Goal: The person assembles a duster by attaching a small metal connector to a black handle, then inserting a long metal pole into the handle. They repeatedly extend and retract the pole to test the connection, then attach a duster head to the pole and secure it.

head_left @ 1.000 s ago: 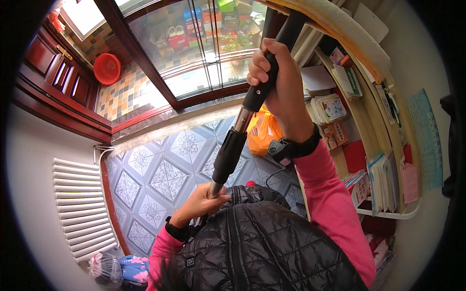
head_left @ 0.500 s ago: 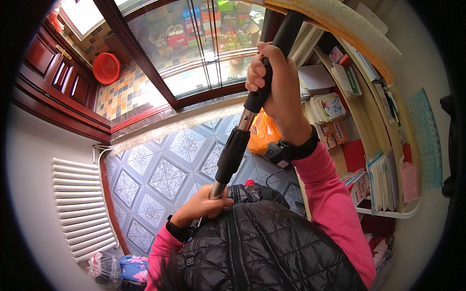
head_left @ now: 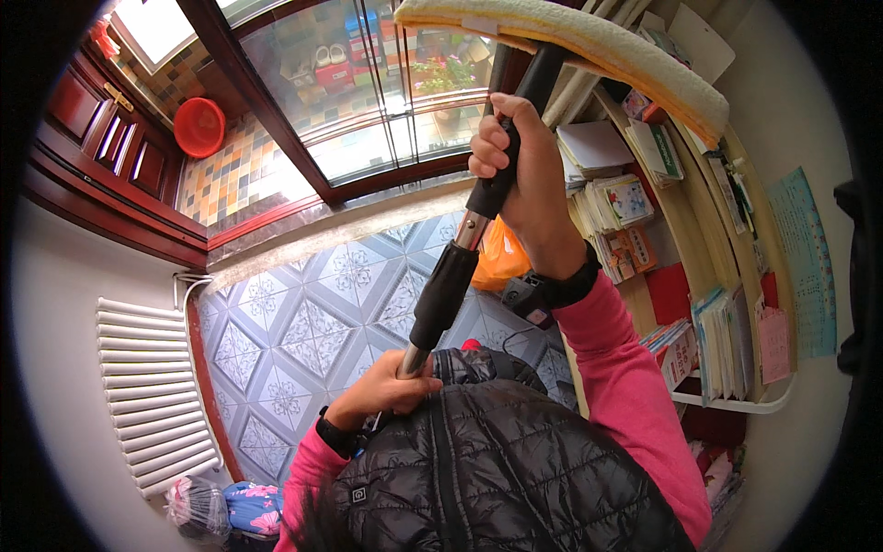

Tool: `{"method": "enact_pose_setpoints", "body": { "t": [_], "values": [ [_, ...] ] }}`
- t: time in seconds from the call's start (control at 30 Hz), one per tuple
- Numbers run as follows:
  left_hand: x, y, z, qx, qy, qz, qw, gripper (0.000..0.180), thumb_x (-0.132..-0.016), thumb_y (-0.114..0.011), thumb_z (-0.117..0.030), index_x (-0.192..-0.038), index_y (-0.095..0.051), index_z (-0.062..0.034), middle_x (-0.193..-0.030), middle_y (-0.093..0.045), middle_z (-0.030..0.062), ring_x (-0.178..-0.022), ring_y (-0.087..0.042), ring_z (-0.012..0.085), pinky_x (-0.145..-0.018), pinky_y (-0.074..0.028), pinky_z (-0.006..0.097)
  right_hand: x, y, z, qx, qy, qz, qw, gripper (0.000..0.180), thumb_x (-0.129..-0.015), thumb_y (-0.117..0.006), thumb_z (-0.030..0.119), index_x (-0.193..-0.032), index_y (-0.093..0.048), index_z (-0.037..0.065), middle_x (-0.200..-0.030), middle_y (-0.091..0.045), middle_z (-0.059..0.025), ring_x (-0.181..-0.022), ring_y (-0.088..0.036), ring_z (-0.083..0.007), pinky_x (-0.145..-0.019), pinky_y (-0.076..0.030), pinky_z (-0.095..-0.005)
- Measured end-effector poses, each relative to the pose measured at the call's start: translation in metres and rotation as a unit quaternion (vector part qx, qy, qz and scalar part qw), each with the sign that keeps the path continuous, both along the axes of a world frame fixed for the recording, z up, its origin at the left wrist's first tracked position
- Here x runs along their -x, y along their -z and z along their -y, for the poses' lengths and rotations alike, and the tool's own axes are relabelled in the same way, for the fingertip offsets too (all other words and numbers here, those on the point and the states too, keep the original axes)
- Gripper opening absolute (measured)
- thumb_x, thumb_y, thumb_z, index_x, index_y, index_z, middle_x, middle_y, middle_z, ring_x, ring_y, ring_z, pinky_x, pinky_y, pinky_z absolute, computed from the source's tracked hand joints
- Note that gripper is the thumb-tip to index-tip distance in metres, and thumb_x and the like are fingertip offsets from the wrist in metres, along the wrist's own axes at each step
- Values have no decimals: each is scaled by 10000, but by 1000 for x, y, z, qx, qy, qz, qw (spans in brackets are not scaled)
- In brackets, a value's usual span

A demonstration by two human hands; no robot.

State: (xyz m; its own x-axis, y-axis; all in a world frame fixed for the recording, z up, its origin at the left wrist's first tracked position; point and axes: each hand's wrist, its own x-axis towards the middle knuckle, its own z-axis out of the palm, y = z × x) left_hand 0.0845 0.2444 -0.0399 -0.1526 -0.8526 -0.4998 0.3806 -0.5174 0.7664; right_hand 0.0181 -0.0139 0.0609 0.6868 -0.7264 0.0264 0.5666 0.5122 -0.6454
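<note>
A long-handled flat mop slants up and away from my body, its pole silver with black sleeves. My left hand is closed round the bare metal low on the pole, close against my black quilted vest. Higher up, my right hand wraps its fingers about the black grip. The raised mop head carries a curved, fluffy cream pad with an orange edge, at the top right in front of the shelves and the glass door. Whether the pad touches anything, I cannot tell.
Wooden shelves with books and papers stand at the right. An orange plastic bag lies on the patterned tile floor. A white radiator lines the left wall. Behind the dark red door frame sits a red basin.
The mop head has swung left and slightly down, so more of its pad shows. My right hand has shifted a little with the pole; my left hand has stayed in place.
</note>
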Motion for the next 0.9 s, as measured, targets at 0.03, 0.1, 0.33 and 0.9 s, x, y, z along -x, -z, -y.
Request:
{"method": "enact_pose_setpoints", "body": {
  "t": [0.03,0.1,0.33,0.9],
  "values": [
    [1,0,0,-4,-1,-2,1000,263,-843,-653,-69,-723,-419,-89,-542,-418,-20,-418,-367,64,-381,-241,244,1,1,-1,2,1,8,1000,191,-876,-575,178,-795,-424,95,-605,-415,14,-479,-415,-74,-450,-366,-238],
    [1,-1,0,-8,-2,-6,1000,269,-842,-656,-76,-720,-417,-91,-540,-413,-20,-416,-363,66,-380,-240,245,0,2,-2,4,-1,19,1000,188,-877,-572,175,-797,-422,94,-613,-413,14,-489,-417,-74,-451,-365,-238],
    [0,0,3,-6,14,-11,1000,273,-857,-660,-116,-757,-407,-97,-532,-407,-32,-411,-386,60,-378,-261,235,-2,3,1,30,-43,15,999,199,-877,-568,177,-761,-429,96,-588,-405,19,-466,-399,-73,-441,-355,-237],
    [-3,-3,25,206,-93,-56,972,666,-862,-636,-223,-1386,-266,-40,-1025,-524,110,-736,-569,144,-571,-469,258,-5,0,-26,46,-16,-36,998,200,-903,-566,232,-796,-446,114,-642,-443,10,-496,-415,-66,-474,-388,-215]
  ]
}}
